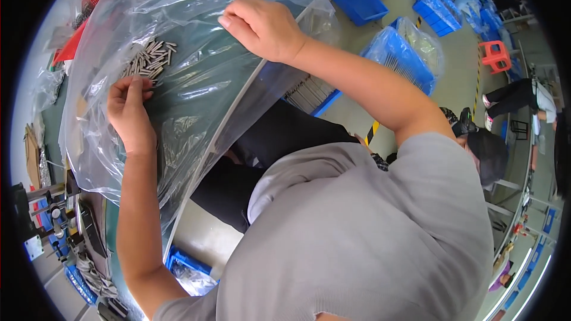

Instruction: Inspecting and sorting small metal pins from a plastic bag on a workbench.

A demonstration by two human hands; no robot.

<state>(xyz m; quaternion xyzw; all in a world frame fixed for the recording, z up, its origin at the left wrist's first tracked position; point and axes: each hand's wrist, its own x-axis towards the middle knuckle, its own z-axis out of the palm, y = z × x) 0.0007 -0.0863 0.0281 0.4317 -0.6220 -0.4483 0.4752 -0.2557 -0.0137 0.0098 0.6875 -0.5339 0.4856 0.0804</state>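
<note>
A clear plastic sheet or bag point(196, 89) lies loosely over the green tabletop, wrinkled and hanging past the table's edge. On its left part is a small heap of short metal pins point(156, 54); whether they rest on the plastic or inside it I cannot tell. My left hand point(129, 107) is at the near side of the heap, its thumb and fingers pinched together. What sits between those fingertips is hidden. Farther right, my right hand point(263, 28) hovers by the table's edge with curled fingers, thumb against forefinger, over the plastic. Anything it pinches is too small to make out.
A red basket point(89, 9) stands at the far left. Blue bins point(359, 1) sit on the floor to the right, one with long metal rods point(309, 94). Clamps and fittings point(56, 214) are at the lower left. A red stool point(495, 56) and other people are farther off.
</note>
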